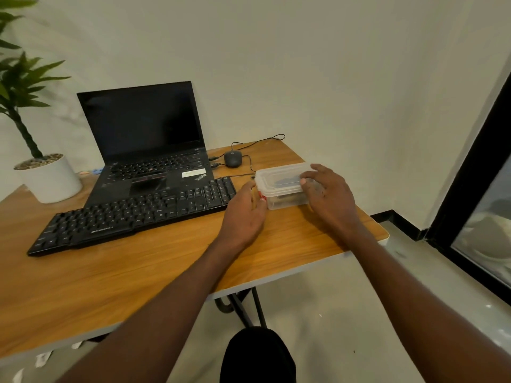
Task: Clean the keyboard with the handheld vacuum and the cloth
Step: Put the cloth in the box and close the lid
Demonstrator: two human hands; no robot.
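**Both hands on a lidded plastic box beside the keyboard**

The keyboard, black and full-sized, lies slantwise on the wooden tabletop, its right end just left of the left hand's grip and close beside the box. No hand touches it.

The clear plastic box with its lid on stands near the tabletop's right edge, held between the two hands. Dark items show dimly through its lid and walls, too blurred to tell what they are. A small red mark shows on its near left corner, next to the left fingers.

The left hand is against the box's left end, fingers curled round the near corner and thumb up along the side. The right hand covers the box's right end from above, thumb on the lid and fingers curved down over the far side; its grip is partly spread, closed on the box.

Beyond the left grip, behind the keyboard, an open black laptop stands with a dark screen. Beyond the box sits a dark mouse, its cable looping along the tabletop's far edge. Far off to the left of both grips stands a potted plant in a white pot.
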